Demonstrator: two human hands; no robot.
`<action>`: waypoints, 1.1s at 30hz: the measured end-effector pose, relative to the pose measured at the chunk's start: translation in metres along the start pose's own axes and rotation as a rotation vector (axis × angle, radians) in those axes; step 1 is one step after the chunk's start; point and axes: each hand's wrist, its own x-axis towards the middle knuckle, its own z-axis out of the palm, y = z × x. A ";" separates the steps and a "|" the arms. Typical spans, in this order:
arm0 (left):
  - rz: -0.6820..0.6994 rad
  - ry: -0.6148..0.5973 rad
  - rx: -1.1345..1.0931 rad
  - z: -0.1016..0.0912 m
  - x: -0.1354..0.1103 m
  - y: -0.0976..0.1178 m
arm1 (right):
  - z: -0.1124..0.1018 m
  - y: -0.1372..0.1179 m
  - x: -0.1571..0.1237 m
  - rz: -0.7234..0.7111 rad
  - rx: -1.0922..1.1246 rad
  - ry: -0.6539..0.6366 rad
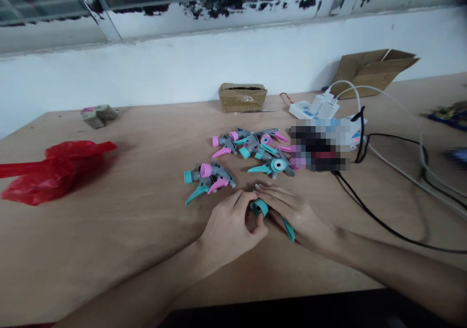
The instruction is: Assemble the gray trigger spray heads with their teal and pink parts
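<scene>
- In the head view, a white wall (pixel 164 75) under windows backs a light wooden table (pixel 146 230); a small carton (pixel 242 101) and a larger carton (pixel 359 75) stand at its far side;
- the left hand (pixel 231 223) is curled nearly closed, fingers and thumb around the teal collar of a spray head (pixel 264 206); this lies low over the near middle of the table;
- the right hand (pixel 297 211) spreads fairly flat over the same spray head's body, its teal trigger (pixel 289 229) showing below; whether the fingers grip underneath, I cannot tell;
- just beyond the left hand, a pink-collared sprayer (pixel 206 170) and a teal-collared sprayer (pixel 188 177) lie together; a larger sprayer cluster (pixel 270 166) lies beyond both hands;
- a red bag (pixel 54 172) sits well to the left; a white power strip (pixel 301 110) lies far right
</scene>
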 end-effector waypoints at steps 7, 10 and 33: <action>0.007 0.002 0.012 -0.001 0.000 -0.001 | -0.001 -0.010 0.005 0.078 -0.041 0.011; -0.020 -0.018 0.009 -0.001 0.001 0.000 | -0.001 -0.010 0.006 0.084 -0.078 0.024; -0.011 0.113 0.195 -0.003 -0.002 0.003 | -0.011 -0.016 0.012 0.118 -0.234 0.140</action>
